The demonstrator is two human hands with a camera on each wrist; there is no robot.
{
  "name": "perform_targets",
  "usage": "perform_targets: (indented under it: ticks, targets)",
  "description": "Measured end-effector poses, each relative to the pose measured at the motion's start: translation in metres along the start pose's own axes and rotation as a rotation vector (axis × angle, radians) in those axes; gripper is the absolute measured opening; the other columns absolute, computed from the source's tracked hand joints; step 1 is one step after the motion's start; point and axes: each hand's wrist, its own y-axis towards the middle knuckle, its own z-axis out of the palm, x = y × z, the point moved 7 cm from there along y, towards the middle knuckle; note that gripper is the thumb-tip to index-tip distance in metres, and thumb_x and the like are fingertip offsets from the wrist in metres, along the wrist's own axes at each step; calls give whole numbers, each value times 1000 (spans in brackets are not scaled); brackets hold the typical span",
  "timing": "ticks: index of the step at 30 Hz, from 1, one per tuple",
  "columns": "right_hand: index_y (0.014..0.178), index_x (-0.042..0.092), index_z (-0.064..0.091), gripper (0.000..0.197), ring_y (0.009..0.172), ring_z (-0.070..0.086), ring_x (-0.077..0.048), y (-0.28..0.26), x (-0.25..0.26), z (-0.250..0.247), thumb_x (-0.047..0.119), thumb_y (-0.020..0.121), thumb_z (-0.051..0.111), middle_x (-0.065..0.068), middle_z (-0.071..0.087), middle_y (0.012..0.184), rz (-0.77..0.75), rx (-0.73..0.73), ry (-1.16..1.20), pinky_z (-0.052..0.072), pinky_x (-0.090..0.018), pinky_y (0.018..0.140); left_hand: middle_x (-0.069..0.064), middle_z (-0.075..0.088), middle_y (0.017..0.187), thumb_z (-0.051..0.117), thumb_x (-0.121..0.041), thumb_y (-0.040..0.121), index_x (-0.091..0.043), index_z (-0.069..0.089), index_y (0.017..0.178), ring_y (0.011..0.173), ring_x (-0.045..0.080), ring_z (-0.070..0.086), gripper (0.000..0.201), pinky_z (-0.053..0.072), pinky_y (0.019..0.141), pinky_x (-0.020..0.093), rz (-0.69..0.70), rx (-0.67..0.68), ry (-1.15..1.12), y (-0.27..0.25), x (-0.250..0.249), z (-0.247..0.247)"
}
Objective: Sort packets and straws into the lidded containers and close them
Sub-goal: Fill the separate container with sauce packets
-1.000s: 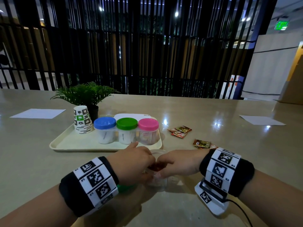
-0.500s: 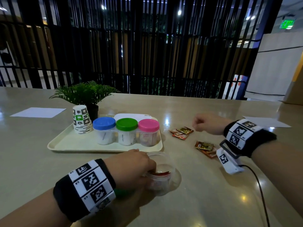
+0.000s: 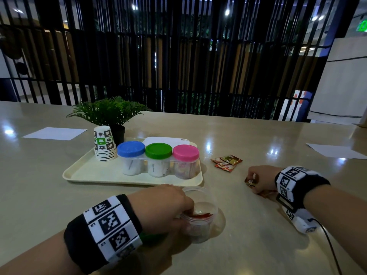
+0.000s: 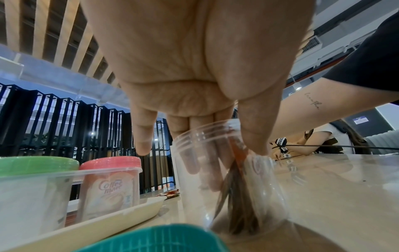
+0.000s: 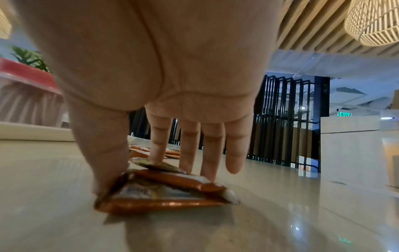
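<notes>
An open clear container with red packets inside stands on the table before me. My left hand grips it at the rim, thumb on the near side and fingers on the far side. A teal lid lies under that wrist. To the right, my right hand pinches a small pile of orange-brown packets lying on the table, thumb at one end, fingers on top. More packets lie further back.
A cream tray holds three closed containers with blue, green and pink lids, plus stacked paper cups. A potted plant stands behind. Paper sheets lie at both sides.
My right hand left the open container, reached out to the right, then came down onto the nearer pile of packets. The left hand stayed on the container.
</notes>
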Motion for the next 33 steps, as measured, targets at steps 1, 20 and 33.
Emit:
perform_targets:
  ticks: [1, 20, 33]
  targets:
    - [110, 26, 51, 38, 98, 51, -16, 1, 1, 0, 32, 79, 73, 0, 55, 121, -4, -10, 11, 44, -27, 82, -4, 58, 117, 55, -43, 94, -30, 56, 122, 108, 14, 53, 32, 47, 97, 37, 0, 2, -4, 0, 0, 0]
    - [94, 17, 57, 11, 70, 70, -21, -49, 17, -63, 8, 94, 51, -12, 66, 89, -197, -257, 709, 59, -33, 62, -5, 60, 124, 55, -38, 96, -27, 55, 126, 116, 13, 52, 32, 30, 109, 30, 22, -60, 63, -2, -9, -10]
    - [102, 22, 60, 33, 80, 66, -15, -121, 107, -84, 1, 78, 70, -3, 66, 99, -547, -260, 609, 59, -32, 69, -9, 61, 126, 59, -32, 95, -32, 52, 129, 119, 11, 53, 35, 17, 118, 39, -13, -40, 39, 0, -9, -10]
